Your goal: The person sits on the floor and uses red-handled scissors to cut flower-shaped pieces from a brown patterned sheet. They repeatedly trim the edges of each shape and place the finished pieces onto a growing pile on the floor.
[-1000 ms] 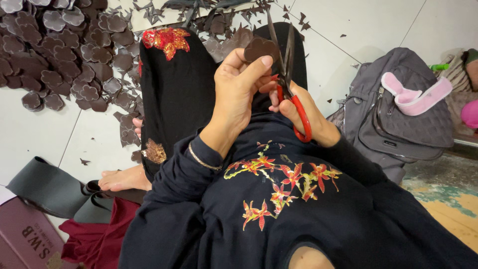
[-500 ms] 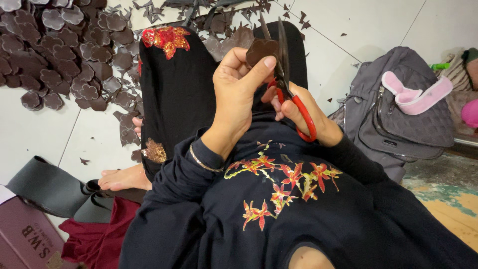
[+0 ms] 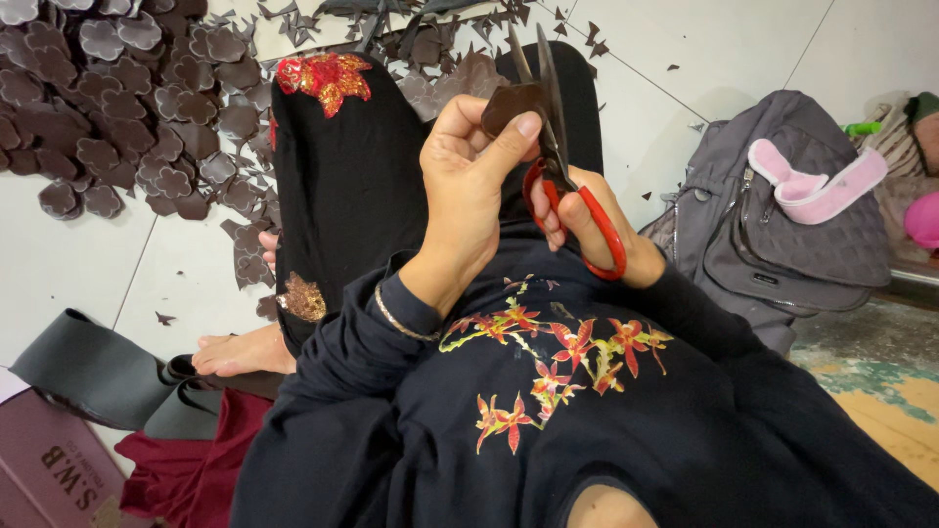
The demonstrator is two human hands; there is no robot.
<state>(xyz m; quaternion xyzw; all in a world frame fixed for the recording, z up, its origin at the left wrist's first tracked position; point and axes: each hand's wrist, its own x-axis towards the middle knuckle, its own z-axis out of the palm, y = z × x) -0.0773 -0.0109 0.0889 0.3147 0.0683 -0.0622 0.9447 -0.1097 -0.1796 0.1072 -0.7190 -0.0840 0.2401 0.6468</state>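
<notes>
My left hand (image 3: pixel 468 186) pinches a small dark brown leather piece (image 3: pixel 507 104) between thumb and fingers, held up over my lap. Red-handled scissors (image 3: pixel 558 166) are gripped in my right hand (image 3: pixel 587 220), fingers through the loops, and the steel blades point upward right beside the leather piece, nearly closed against its edge. I sit on the floor in dark clothes with red embroidered flowers.
A heap of cut brown flower-shaped pieces (image 3: pixel 108 108) covers the white tiled floor (image 3: pixel 724 44) at upper left, with scraps scattered ahead. A grey quilted bag (image 3: pixel 782 225) with a pink item lies at right. A dark rolled sheet (image 3: pixel 88 367) and a maroon box (image 3: pixel 44 469) sit at lower left.
My hands have stayed in place; the leather piece has turned slightly in my left fingers and the scissor blades have shifted a little against it.
</notes>
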